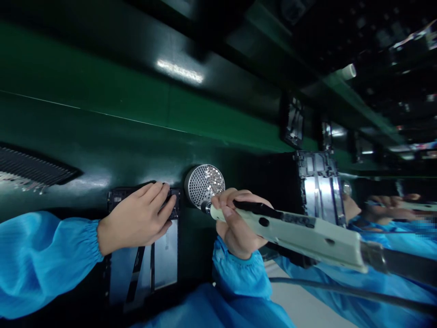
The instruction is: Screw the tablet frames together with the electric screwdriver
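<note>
Left hand (138, 221): bent fingers lie on the flat gadget (167, 259), lower left; can't tell if they grip.
Right hand (239, 232): fingers wrapped around the pale screwdriver (300, 232), lower right.
Dish (195, 184): middle, screws (214, 178) inside, by the screwdriver's tip.

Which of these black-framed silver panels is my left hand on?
The panel at the picture's lower left, partly covered by your left hand. The other panels are farther right, beyond your right hand, which holds the screwdriver.
</note>
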A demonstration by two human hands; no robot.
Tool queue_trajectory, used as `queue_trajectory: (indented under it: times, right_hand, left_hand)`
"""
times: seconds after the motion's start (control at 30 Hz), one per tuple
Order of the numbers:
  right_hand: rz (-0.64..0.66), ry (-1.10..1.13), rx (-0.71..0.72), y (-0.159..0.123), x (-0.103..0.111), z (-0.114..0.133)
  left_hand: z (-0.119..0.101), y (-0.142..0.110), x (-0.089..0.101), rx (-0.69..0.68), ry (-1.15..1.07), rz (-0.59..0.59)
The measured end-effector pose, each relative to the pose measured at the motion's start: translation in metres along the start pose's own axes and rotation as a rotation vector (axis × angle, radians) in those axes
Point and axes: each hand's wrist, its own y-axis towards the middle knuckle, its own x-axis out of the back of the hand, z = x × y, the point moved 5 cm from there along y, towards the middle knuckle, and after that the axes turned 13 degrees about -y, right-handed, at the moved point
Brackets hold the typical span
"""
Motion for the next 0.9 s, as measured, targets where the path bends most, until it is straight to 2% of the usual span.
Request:
queue_trajectory:
  times: [0.27,0.43,0.57,0.7,0.9]
  right_hand:
    - [0.0,0.006,-0.008,0.0,0.002,0.001]
    - [0.025,0.007,0.005,0.01,0.003,0.024]
    - [0.138,0.004,-0.023,0.014,-0.016,0.044]
    - [0.257,-0.044,-0.011,0.009,-0.038,0.048]
    - [0.274,-0.056,0.037,0.002,-0.047,0.041]
  left_hand:
    - [0.001,0.0,-0.001,0.002,0.011,0.009]
    - [0.001,-0.001,-0.003,0.031,0.029,-0.013]
    - [0.002,0.0,-0.002,0.068,0.029,-0.019]
    - [0.003,0.002,-0.001,0.099,0.013,0.017]
    - [0.002,0.003,-0.001,0.136,-0.014,0.061]
